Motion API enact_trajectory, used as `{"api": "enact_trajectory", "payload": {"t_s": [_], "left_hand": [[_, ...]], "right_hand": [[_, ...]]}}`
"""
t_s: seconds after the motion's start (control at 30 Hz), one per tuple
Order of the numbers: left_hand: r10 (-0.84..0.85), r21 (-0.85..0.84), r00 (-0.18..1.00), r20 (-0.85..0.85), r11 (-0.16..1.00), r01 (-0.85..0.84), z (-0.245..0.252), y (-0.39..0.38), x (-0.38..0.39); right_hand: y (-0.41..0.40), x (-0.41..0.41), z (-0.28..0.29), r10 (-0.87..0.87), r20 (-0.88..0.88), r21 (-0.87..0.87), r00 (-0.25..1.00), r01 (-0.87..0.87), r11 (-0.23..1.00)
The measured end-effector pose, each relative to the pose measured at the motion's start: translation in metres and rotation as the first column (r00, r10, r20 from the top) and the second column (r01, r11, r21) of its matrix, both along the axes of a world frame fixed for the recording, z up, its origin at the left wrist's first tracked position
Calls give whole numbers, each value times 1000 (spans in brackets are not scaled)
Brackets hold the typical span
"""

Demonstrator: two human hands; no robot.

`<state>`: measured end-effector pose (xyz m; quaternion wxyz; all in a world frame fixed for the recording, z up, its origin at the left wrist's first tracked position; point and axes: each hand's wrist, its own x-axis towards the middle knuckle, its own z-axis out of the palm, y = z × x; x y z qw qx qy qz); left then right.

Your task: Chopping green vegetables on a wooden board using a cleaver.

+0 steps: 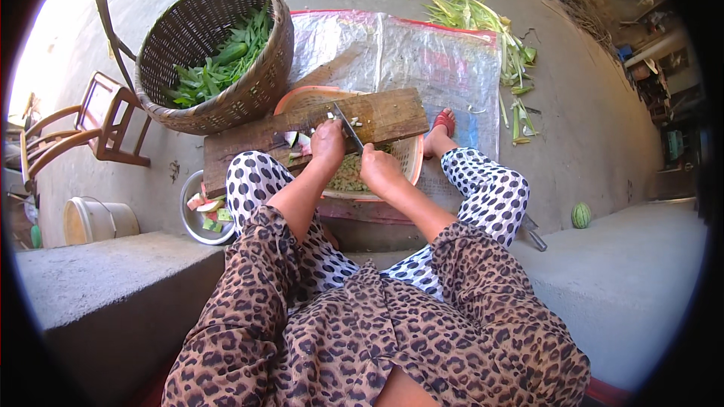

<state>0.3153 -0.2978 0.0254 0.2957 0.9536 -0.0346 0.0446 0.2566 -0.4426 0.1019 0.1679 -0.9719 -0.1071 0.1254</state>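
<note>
My right hand (pixel 383 168) grips the handle of a kitchen knife (pixel 349 129), its blade lying across a worn wooden board (pixel 390 116). Close to the blade, my left hand (pixel 328 144) is curled over the board, holding a pale piece of watermelon rind (pixel 331 115) that its fingers mostly hide. Small white cut bits (pixel 356 122) lie past the blade. Left of that hand are watermelon rind pieces (pixel 304 144) with pink flesh. The board rests across an orange-rimmed plastic basket (pixel 417 167), which holds many chopped pale bits (pixel 348 174).
A woven basket (pixel 169 62) of green leaves stands ahead left, near a wooden chair (pixel 113 118). A metal basin (pixel 189 220) with rinds and a white bucket (pixel 107 220) sit left. Corn husks (pixel 512 62) lie beside a plastic sheet (pixel 441 51). A small watermelon (pixel 581 215) rests right.
</note>
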Motion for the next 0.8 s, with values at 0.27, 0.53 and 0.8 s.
{"api": "enact_trajectory", "payload": {"t_s": [0.27,0.53,0.8], "left_hand": [[-11,60,999,-30,998,12,4,-1,1],[35,-39,999,31,999,-34,-3,-1,-2],[35,-15,999,-19,999,-36,6,1,-5]], "right_hand": [[24,24,-31,-70,51,46,996,68,997],[11,48,-49,-162,53,152,985,152,977],[1,8,-14,-107,65,145,992,97,985]]}}
